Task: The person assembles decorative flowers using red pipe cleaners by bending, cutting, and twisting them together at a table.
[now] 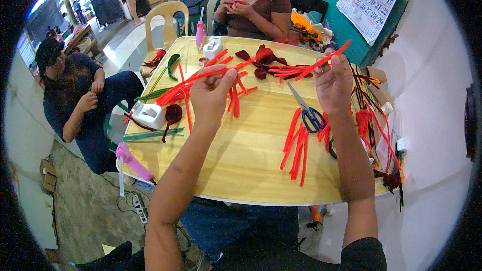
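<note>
Above the table, my left hand pinches a red pipe cleaner between thumb and fingers. More red pipe cleaners lie beside and beneath that hand. My right hand is closed on a red pipe cleaner that slants up to the right; whether both hands hold one same piece I cannot tell. Scissors with dark blue handles rest on the table left of my right forearm, partly over a bunch of cut red pipe cleaners. Dark red fuzzy pieces lie beyond, between my hands.
On the wooden-topped table are white tape dispensers, pink glue guns, green stems and a dark red round piece. One person sits across, another at the left. A wall stands close on the right.
</note>
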Motion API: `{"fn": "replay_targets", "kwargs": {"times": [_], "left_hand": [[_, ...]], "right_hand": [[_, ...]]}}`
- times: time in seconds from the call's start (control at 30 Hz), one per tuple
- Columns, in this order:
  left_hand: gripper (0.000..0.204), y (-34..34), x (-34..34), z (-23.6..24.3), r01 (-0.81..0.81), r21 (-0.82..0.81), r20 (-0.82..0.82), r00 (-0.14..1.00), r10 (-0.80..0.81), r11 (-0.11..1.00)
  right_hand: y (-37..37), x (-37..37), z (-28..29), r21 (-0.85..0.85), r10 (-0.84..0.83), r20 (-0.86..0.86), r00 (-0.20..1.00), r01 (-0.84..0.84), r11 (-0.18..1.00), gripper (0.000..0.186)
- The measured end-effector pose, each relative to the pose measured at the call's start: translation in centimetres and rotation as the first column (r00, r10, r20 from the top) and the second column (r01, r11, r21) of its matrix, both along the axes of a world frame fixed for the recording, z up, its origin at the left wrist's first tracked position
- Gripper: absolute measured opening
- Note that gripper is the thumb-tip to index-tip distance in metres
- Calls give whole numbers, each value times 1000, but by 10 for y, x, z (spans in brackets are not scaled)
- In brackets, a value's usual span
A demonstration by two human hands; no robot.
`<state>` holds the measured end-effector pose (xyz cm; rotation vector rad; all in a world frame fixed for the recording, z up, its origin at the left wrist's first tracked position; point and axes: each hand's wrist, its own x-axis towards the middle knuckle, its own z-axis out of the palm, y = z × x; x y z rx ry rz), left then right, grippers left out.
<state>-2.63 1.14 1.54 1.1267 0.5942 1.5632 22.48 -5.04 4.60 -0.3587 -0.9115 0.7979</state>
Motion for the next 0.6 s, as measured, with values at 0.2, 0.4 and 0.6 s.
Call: {"fn": "replay_targets", "kwargs": {"times": [0.2,0.4,0.6], "left_hand": [[23,-5,8,-5,6,44,-172,985,1,999],[26,-21,10,-1,137,-26,-269,953,-139,990],[27,-27,15,-2,312,62,-249,925,-288,948]], "right_hand": [[-11,-2,11,-91,-54,368,928,93,991,12],[-26,-54,26,-270,-58,699,713,338,901,14],[-30,-71,21,-354,12,672,741,307,883,15]]}}
